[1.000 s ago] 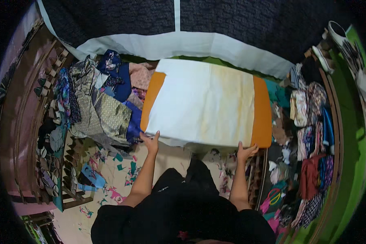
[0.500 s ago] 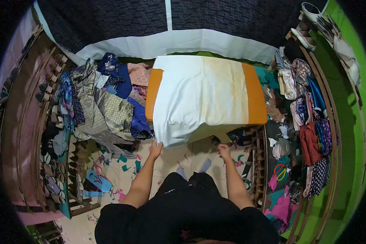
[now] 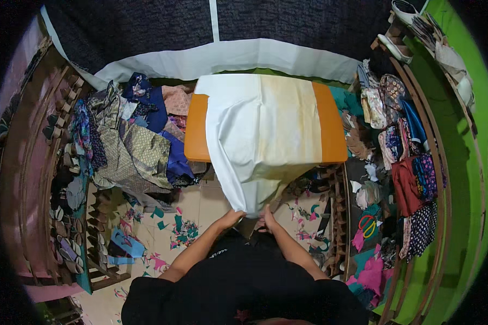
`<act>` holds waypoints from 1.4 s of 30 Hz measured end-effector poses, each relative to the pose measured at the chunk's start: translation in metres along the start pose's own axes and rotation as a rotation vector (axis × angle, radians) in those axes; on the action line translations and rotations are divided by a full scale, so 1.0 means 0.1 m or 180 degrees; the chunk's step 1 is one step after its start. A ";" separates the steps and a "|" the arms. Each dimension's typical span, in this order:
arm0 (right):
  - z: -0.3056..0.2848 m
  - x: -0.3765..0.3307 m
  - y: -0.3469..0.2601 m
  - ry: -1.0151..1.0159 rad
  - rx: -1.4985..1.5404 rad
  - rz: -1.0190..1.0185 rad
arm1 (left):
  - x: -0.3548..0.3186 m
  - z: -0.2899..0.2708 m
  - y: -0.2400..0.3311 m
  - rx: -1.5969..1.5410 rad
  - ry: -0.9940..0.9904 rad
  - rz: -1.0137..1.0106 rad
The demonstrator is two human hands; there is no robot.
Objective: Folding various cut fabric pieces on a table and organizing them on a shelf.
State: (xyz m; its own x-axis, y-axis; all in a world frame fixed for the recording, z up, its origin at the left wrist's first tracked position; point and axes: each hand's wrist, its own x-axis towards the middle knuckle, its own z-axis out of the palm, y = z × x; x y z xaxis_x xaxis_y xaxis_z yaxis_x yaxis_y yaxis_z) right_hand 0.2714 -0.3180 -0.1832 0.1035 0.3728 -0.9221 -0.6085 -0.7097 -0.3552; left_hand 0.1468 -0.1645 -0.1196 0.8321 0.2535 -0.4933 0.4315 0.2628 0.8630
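Your left hand point(image 3: 231, 218) pinches the near hem of the white cloth point(image 3: 260, 122), which lies straight ahead of you over the orange table point(image 3: 332, 127) and hangs off its near edge, tapering to a bunched point between your hands, while your right hand point(image 3: 267, 218) sits at the point's other side, though its fingers are too hidden to tell whether they are closed on it. The table's long axis runs left to right, its top smooth with rounded corners; the cloth looks thin and soft, creased and yellowed toward the right.
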 end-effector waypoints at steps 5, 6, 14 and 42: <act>-0.46 0.75 0.36 0.0605 0.2076 -0.0467 | -0.33 0.32 1.32 -0.1417 -0.0175 -0.0187; -0.49 0.74 0.29 0.0615 0.2084 -0.0550 | -0.34 0.30 1.39 -0.1909 -0.0315 -0.0149; -0.78 0.50 -0.33 0.0778 0.2409 -0.1273 | -1.04 0.06 2.07 -0.1684 -0.0620 0.0677; -1.58 -1.47 -0.35 0.4023 0.2249 -0.2801 | -1.13 -0.53 1.23 -0.0576 0.1277 0.0545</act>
State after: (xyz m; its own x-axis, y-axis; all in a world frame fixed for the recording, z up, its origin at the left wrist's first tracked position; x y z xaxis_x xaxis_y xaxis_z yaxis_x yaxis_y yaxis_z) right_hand 0.4018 -0.4425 -0.0591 0.8823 -0.4433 -0.1584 -0.1991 -0.0464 -0.9789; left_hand 0.0876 -0.1114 0.0361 0.6701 0.6378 -0.3796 0.2025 0.3350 0.9202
